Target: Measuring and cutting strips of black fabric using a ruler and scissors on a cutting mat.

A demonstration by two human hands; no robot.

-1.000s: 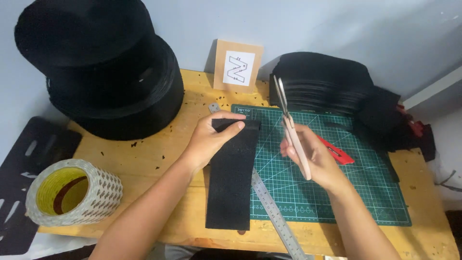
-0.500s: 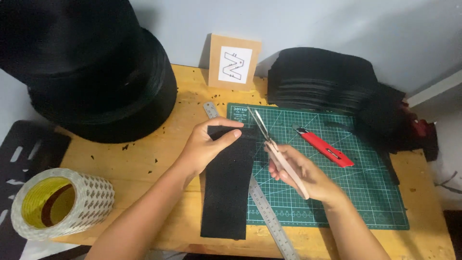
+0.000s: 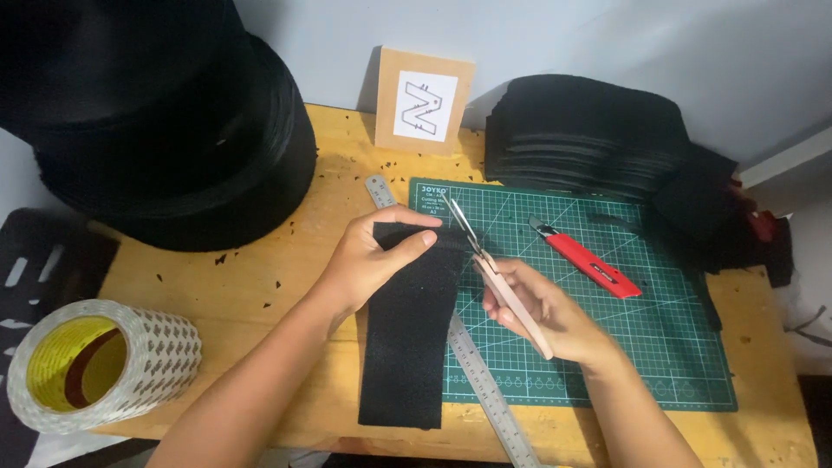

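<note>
My left hand (image 3: pixel 374 256) pinches the top end of a long black fabric strip (image 3: pixel 407 347) that lies across the wooden table and the left edge of a green cutting mat (image 3: pixel 624 347). My right hand (image 3: pixel 546 312) grips scissors (image 3: pixel 490 264) with pale pink handles. Their blades are open at the strip's upper right corner, close to my left fingertips. A steel ruler (image 3: pixel 481 381) runs diagonally under the strip.
A red utility knife (image 3: pixel 589 260) lies on the mat. A stack of black pieces (image 3: pixel 589 139) sits at the back right, big black rolls (image 3: pixel 165 130) at the back left. A large tape roll (image 3: pixel 95 368) stands front left, and a small card (image 3: pixel 425 104) leans on the wall.
My right hand brought the scissors down and left from above the mat to the strip's top edge. The left hand kept hold of the strip.
</note>
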